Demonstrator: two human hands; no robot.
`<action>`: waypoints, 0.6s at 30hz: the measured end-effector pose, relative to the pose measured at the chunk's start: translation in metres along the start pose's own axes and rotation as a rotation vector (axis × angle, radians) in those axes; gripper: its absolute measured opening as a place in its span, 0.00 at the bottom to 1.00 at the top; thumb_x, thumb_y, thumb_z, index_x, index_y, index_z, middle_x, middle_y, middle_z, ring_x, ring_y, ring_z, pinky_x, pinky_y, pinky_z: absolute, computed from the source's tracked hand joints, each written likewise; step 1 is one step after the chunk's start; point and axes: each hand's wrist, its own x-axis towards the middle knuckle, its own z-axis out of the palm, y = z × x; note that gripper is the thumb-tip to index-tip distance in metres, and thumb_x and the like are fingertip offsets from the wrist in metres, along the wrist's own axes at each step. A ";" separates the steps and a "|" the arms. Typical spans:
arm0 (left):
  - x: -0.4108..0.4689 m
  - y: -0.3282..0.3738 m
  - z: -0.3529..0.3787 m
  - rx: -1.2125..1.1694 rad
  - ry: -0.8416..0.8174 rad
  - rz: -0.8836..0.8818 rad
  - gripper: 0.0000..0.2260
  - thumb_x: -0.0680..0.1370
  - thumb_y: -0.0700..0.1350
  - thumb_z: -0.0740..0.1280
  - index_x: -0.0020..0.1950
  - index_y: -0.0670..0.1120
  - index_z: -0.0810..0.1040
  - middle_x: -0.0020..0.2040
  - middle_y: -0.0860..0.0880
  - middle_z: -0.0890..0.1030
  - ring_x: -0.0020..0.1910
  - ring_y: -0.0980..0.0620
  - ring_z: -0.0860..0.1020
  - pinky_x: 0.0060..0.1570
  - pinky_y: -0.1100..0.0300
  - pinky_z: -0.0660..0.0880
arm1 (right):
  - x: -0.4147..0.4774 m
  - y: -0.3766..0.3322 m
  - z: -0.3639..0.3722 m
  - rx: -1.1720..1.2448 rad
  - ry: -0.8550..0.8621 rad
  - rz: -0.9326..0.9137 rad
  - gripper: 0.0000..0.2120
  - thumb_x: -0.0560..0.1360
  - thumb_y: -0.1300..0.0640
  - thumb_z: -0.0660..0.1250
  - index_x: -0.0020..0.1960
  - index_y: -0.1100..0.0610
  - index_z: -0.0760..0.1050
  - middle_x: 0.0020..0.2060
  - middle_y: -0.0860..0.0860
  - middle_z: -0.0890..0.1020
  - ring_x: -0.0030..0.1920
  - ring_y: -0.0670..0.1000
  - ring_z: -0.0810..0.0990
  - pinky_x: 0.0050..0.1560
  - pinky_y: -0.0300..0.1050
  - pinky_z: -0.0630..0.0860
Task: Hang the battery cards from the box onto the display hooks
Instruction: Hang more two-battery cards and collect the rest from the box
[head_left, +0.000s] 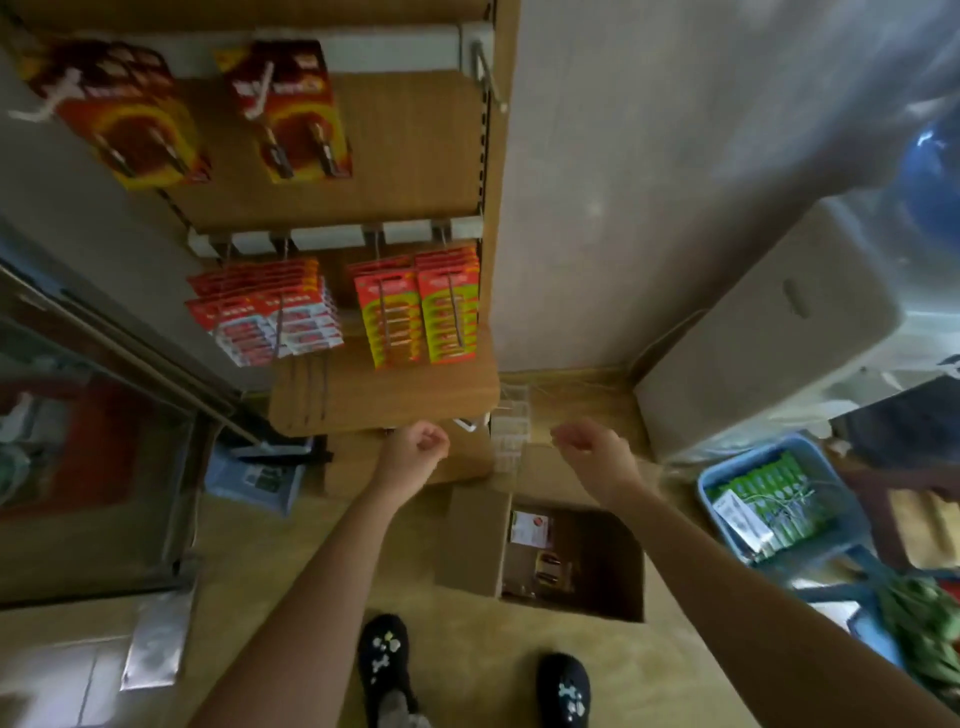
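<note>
An open cardboard box (472, 540) sits on the floor below the display and holds a few battery cards (531, 527). My left hand (418, 447) is curled just under the wooden display panel (384, 400), with nothing visible in it. My right hand (592, 449) is curled at the same height, its fingertips pinching what looks like a clear plastic film (511, 426) hanging between the hands. Red battery cards (265, 312) and yellow-red battery cards (418, 312) fill the middle hooks. Larger red cards (293, 109) hang on the top row. A bare hook (488, 78) sticks out at the top right.
A blue basket (722, 478) of green packs stands on the floor at the right, beside a grey carton (769, 322). A glass-fronted cabinet (78, 441) is at the left. My feet in black slippers (384, 660) stand in front of the box.
</note>
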 end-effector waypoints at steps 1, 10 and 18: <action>-0.001 -0.006 0.023 0.016 -0.032 -0.013 0.03 0.77 0.42 0.64 0.44 0.47 0.76 0.47 0.45 0.81 0.47 0.48 0.79 0.45 0.59 0.73 | -0.002 0.020 -0.001 -0.011 -0.028 0.019 0.09 0.76 0.59 0.63 0.54 0.53 0.78 0.50 0.49 0.80 0.50 0.46 0.77 0.51 0.38 0.70; 0.028 -0.090 0.183 0.091 -0.299 -0.176 0.03 0.78 0.42 0.62 0.45 0.49 0.74 0.50 0.44 0.79 0.52 0.47 0.78 0.57 0.51 0.75 | 0.012 0.184 0.013 -0.141 -0.076 0.203 0.08 0.77 0.58 0.61 0.51 0.55 0.79 0.45 0.49 0.80 0.45 0.50 0.78 0.43 0.38 0.72; 0.126 -0.211 0.323 0.210 -0.299 -0.149 0.06 0.79 0.39 0.60 0.50 0.41 0.75 0.49 0.43 0.78 0.50 0.48 0.77 0.50 0.58 0.72 | 0.086 0.368 0.098 -0.127 -0.086 0.280 0.08 0.76 0.61 0.62 0.46 0.50 0.77 0.49 0.51 0.82 0.50 0.51 0.78 0.50 0.42 0.73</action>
